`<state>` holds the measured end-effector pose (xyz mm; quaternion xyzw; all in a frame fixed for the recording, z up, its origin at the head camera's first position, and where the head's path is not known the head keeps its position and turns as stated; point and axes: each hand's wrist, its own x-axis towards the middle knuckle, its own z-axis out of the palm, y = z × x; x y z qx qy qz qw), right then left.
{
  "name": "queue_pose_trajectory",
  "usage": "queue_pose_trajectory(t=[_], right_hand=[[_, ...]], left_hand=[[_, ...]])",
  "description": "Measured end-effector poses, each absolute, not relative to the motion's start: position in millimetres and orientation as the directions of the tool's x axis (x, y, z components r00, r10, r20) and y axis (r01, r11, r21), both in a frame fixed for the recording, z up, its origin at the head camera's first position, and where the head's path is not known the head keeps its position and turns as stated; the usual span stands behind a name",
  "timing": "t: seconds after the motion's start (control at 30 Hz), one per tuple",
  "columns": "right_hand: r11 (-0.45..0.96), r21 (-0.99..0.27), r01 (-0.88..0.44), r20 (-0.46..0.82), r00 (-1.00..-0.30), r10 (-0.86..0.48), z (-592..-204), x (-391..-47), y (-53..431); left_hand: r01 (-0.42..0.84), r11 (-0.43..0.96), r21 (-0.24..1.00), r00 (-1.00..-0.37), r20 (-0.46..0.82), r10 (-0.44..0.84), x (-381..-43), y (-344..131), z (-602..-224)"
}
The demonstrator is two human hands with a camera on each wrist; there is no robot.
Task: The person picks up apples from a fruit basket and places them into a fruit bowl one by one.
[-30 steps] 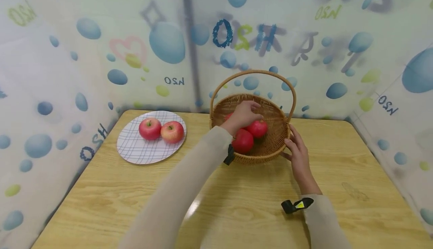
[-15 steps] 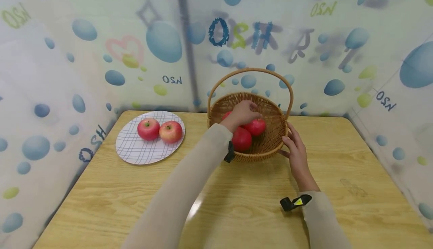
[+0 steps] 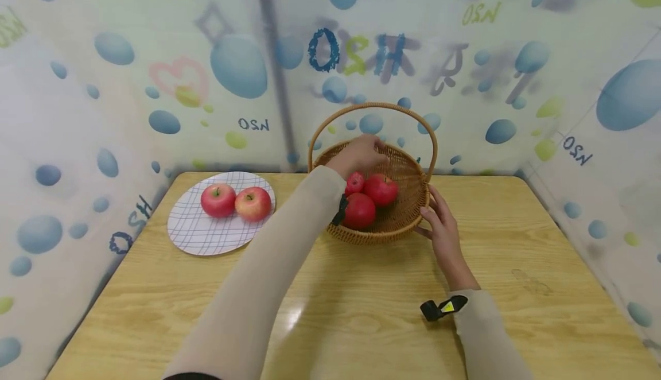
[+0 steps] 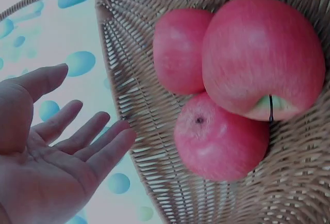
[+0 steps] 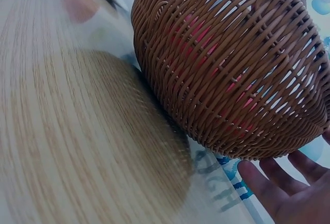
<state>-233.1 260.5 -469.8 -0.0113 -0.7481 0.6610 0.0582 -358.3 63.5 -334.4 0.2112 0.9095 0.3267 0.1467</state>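
- While the left arm, in a beige sleeve (image 3: pixel 268 265), reaches diagonally forward, the left hand (image 3: pixel 361 153) hangs over the far part of a round brown wicker basket (image 3: pixel 384 236), fingers apart and loosely extended
- Three glossy red apples (image 3: pixel 358 210) lie clustered inside the basket, clear of these fingers and nearer the person
- The right hand (image 3: pixel 448 239), fingers spread, touches the basket's right side with its fingertips
- Two red-and-yellow apples (image 3: pixel 253 204) rest side by side on a white checked plate (image 3: pixel 191 231), left of the basket
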Motion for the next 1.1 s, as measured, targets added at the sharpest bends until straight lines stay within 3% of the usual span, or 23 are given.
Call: queue_pose_trajectory(t=[0.67,1.1], right_hand=[[0.139,-0.987,-0.083,0.096,-0.991,0.093,-478,-233,257],[0.168,-0.981,-0.095,0.112,-0.989,0.094,-476,-234,260]], left_hand=[[0.379,0.702,0.603,-0.736,-0.263,0.624,-384,62,-380],[0.454,0.759,0.466,-0.723,-0.305,0.620,-389,74,-397]])
